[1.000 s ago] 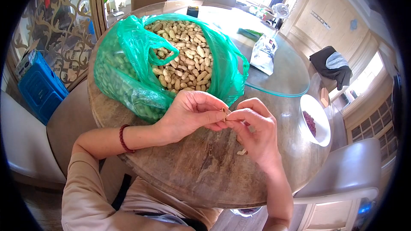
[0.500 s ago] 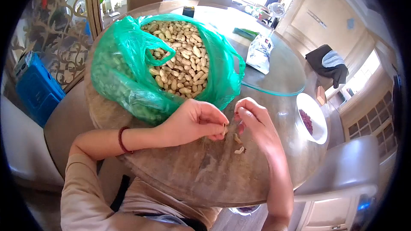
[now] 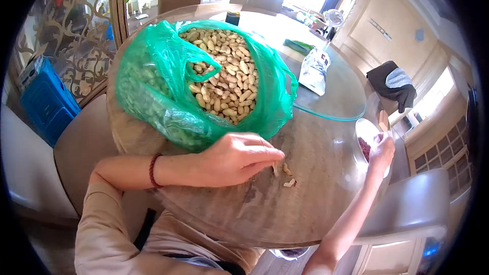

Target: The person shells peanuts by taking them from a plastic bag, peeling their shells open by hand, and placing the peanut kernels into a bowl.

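Observation:
Over the near side of the table, my left hand has its fingers pressed together. A pale piece of peanut shell hangs at its fingertips, partly covered by them. Just to the right, more shell bits lie on the wood. My right hand is at the white bowl, its fingers curled down inside the rim; whatever they pinch is hidden. Reddish shelled peanuts lie in that bowl. Beyond my left hand, a green plastic bag gapes around a heap of unshelled peanuts.
The round wooden table carries a glass top farther back. A white-and-dark packet and a small dark box stand behind the bag. Chairs flank the table, one grey seat at right. A blue bin is at left.
My right hand has moved from beside my left hand out to the bowl on the right. Another shell piece now shows beneath my left fingertips. The view has shifted slightly.

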Demonstrator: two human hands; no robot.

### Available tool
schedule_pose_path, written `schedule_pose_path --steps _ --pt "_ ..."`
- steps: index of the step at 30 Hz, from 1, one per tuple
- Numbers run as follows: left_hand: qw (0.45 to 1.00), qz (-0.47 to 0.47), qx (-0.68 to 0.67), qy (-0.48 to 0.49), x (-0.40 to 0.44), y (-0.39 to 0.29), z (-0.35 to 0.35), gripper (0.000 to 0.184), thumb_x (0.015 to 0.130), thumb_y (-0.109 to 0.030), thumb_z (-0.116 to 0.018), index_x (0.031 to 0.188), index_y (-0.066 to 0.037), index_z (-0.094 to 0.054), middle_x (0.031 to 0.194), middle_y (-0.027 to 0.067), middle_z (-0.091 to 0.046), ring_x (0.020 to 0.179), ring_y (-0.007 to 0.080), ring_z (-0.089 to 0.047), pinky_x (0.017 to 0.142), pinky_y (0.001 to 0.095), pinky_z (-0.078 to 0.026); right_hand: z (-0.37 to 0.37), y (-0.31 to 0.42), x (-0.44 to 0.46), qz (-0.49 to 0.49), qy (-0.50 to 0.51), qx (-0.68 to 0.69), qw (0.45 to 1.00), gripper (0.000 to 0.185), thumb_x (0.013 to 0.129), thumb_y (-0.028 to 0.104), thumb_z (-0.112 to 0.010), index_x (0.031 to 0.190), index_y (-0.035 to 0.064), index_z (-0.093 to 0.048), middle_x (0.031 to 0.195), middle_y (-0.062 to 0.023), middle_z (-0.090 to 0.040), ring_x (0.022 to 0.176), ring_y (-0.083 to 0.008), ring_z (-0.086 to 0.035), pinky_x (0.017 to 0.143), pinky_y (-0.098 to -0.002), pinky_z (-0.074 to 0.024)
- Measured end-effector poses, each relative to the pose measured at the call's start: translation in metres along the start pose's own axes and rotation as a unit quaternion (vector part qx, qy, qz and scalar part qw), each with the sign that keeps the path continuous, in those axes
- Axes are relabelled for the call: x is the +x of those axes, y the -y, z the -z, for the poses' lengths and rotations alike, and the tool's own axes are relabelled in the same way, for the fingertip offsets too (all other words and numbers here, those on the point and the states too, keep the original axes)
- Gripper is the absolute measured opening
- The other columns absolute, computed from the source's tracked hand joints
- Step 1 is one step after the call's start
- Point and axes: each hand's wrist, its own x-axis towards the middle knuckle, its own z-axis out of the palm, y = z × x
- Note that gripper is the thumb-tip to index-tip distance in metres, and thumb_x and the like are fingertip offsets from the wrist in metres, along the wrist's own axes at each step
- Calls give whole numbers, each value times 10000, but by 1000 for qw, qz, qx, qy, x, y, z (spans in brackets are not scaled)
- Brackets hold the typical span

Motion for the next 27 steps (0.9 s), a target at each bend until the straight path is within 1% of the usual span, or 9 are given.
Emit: schedule_pose_path --steps 3,5,7,9,11,13,15,20,27 --pt "970 -50 208 -113 9 2 25 175 755 -18 -703 924 -53 -675 809 71 -675 689 173 -613 593 297 -492 -14 -17 2 -43 52 -36 997 123 823 143 -619 874 31 -629 889 -170 -649 852 -333 -627 768 -423 -475" --pt "954 -3 292 -72 15 4 50 134 735 -16 -710 856 -58 -670 771 60 -660 693 182 -602 613 308 -486 -18 -19 -3 -87 102 -36 990 138 806 147 -639 884 33 -630 907 -166 -646 878 -329 -622 785 -420 -473" --pt "956 3 288 -46 18 12 60 123 728 -18 -714 832 -59 -663 763 52 -652 693 187 -597 619 311 -481 -29 -27 -10 39 0 -40 998 159 791 134 -643 898 17 -631 916 -173 -648 855 -366 -624 765 -428 -477" --pt "958 8 285 -20 17 11 58 115 720 -20 -719 808 -61 -656 755 44 -645 692 191 -592 625 314 -476 -32 -22 -9 49 0 -34 998 222 749 155 -700 930 41 -643 953 -151 -624 945 -323 -594 826 -412 -458" --pt "994 49 102 -3 14 1 39 97 730 -32 -717 781 -59 -639 764 41 -641 695 200 -594 638 323 -475 -17 5 -8 23 10 53 998 208 756 134 -695 926 28 -642 924 -154 -623 907 -326 -605 810 -408 -463" --pt "994 13 109 10 12 -3 34 83 746 -37 -707 800 -55 -646 768 56 -639 715 197 -603 656 316 -479 -11 24 -8 17 14 120 993 168 770 95 -681 909 11 -641 894 -149 -624 845 -323 -618 762 -393 -479" --pt "977 -19 199 -77 15 -4 39 83 766 -25 -687 841 -46 -658 777 73 -642 732 198 -612 665 309 -483 7 54 -14 74 -23 125 989 122 780 53 -664 892 9 -643 874 -134 -626 756 -293 -625 694 -371 -491" --pt "953 32 267 -139 22 7 66 168 767 -18 -685 933 -19 -665 816 96 -656 729 218 -615 656 306 -484 16 92 -28 151 -26 229 961 60 782 16 -655 841 11 -648 818 -111 -608 659 -229 -606 625 -337 -485" --pt "949 50 310 21 15 2 63 160 729 -105 -720 857 -26 -666 769 91 -635 732 262 -611 642 362 -483 28 123 -50 194 55 296 934 68 781 3 -648 847 3 -665 820 -122 -615 674 -266 -623 609 -348 -489"
